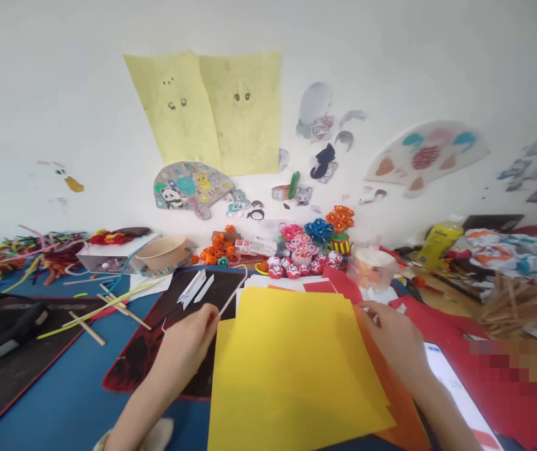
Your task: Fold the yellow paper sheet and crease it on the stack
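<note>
Yellow paper sheets (pixel 296 369) lie in a loose stack at the middle of the worktop's (pixel 74 379) near edge, their rims not quite aligned. The left hand (pixel 198 326) is at the stack's far left corner, fingers curled in; a thin pale strand (pixel 234 292) leads away from it toward the far edge, and I cannot tell whether the fingers grip this, the paper or neither. The right hand (pixel 393 329) is at the far right corner, fingers bent near an orange sheet (pixel 402 413) that shows from under the yellow; whether they pinch anything cannot be told.

Just right of the right forearm, a lit phone (pixel 460 394) lies beside red paper (pixel 440 326). Under the left forearm is a dark mat (pixel 146 357) with folded white strips (pixel 191 288); wooden sticks (pixel 87 329) lie to its left. Along the far edge stand a shallow bowl (pixel 163 252) and bright craft flowers (pixel 319 230), with a yellow bottle (pixel 440 243) toward the far right corner. Two yellow drawings (pixel 250 125) hang on the wall beyond.
</note>
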The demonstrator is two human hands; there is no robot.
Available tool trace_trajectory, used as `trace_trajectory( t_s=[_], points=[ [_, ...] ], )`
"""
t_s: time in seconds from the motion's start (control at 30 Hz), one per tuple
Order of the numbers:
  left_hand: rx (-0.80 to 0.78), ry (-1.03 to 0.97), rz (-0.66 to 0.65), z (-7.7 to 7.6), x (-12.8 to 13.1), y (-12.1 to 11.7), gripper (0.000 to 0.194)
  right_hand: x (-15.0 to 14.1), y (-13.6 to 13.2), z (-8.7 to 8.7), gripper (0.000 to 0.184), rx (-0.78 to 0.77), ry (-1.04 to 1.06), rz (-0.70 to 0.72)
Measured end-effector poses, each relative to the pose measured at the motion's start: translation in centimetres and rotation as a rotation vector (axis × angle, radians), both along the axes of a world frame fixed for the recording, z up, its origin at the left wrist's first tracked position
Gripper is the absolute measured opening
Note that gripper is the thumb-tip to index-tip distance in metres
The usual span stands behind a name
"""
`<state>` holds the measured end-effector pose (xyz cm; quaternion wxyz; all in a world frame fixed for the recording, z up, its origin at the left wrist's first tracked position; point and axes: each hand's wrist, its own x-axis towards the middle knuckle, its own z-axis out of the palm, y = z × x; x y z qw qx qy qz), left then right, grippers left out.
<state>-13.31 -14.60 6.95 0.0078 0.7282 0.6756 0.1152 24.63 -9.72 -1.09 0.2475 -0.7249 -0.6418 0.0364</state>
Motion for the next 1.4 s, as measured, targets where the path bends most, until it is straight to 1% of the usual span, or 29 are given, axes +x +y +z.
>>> trace_trajectory(
  t_s=[0.07,0.13,0.2,0.23,0.3,0.37,0.43,0.47,0.5,0.57,0.6,0.67,0.7,0.77,0.83,0.87,0.93,1.0,1.1,1.2,1.3,1.4],
  points=[
    [0.153,-0.132,0.085,1.2,-1.4,-0.1,0.029,-1.5,-0.3,-0.5,0.032,-0.002,0.071,0.081],
    [0.269,-0.204,0.183,2.2,-2.7,-0.1,0.032,-2.7,-0.4,-1.0,0.034,-0.022,0.108,0.14],
    [0.331,-0.184,0.241,2.6,-3.9,-0.3,0.032,-3.3,-0.6,-1.3,0.035,-0.037,0.124,0.185],
    [0.331,-0.135,0.242,2.6,-4.4,-0.4,0.031,-3.5,-0.7,-1.4,0.035,-0.04,0.132,0.202],
    [0.284,0.019,0.21,2.0,-5.4,-0.9,0.03,-3.7,-1.0,-1.6,0.035,-0.042,0.15,0.227],
    [0.202,0.176,0.138,0.9,-6.4,-1.6,0.03,-3.6,-1.2,-1.7,0.034,-0.052,0.172,0.239],
    [0.155,0.232,0.069,-0.4,-7.2,-2.5,0.031,-3.6,-1.4,-1.9,0.032,-0.047,0.191,0.258],
    [0.153,0.199,0.05,-0.8,-7.4,-2.9,0.03,-3.6,-1.5,-1.9,0.031,-0.036,0.199,0.285],
    [0.16,0.126,0.045,-1.1,-7.4,-3.2,0.029,-3.8,-1.6,-1.9,0.031,-0.023,0.207,0.329],
    [0.191,-0.104,0.073,-1.1,-6.8,-3.6,0.028,-4.8,-1.8,-1.6,0.031,-0.011,0.213,0.469],
    [0.21,-0.234,0.089,-0.7,-6.1,-3.6,0.028,-5.6,-1.8,-1.3,0.032,-0.018,0.205,0.561],
    [0.257,-0.473,0.107,0.8,-4.4,-2.8,0.029,-8.1,-1.6,-0.5,0.034,-0.044,0.158,0.753],
    [0.29,-0.577,0.101,1.8,-3.4,-2.0,0.029,-9.7,-1.3,0.0,0.036,-0.048,0.126,0.841],
    [0.329,-0.758,0.075,3.9,-1.7,0.1,0.027,-13.4,-0.2,1.0,0.038,-0.032,0.096,0.961],
    [0.347,-0.942,0.041,5.9,-0.5,2.7,0.026,-17.4,1.4,1.6,0.041,-0.012,0.087,1.027],
    [0.355,-1.033,0.015,6.8,0.0,4.0,0.026,-19.3,2.3,1.7,0.043,-0.024,0.083,1.035],
    [0.375,-1.212,-0.046,8.2,0.6,6.5,0.025,-22.6,4.1,1.5,0.049,-0.065,0.05,1.017],
    [0.394,-1.331,-0.081,9.2,0.9,8.7,0.024,-24.9,5.4,0.9,0.054,-0.066,0.043,0.996],
    [0.411,-1.407,-0.111,10.4,1.2,11.3,0.022,-26.6,6.2,-0.3,0.054,-0.064,0.037,0.977],
    [0.395,-1.484,-0.149,11.9,1.9,13.5,0.018,-26.8,6.2,-1.2,0.052,-0.048,0.036,0.96],
    [0.382,-1.542,-0.192,13.9,2.8,15.3,0.013,-26.8,6.2,-1.6,0.052,-0.041,0.036,0.945],
    [0.387,-1.566,-0.24,16.0,3.8,16.5,0.008,-26.8,6.4,-1.7,0.052,-0.04,0.039,0.944]
  ],
)
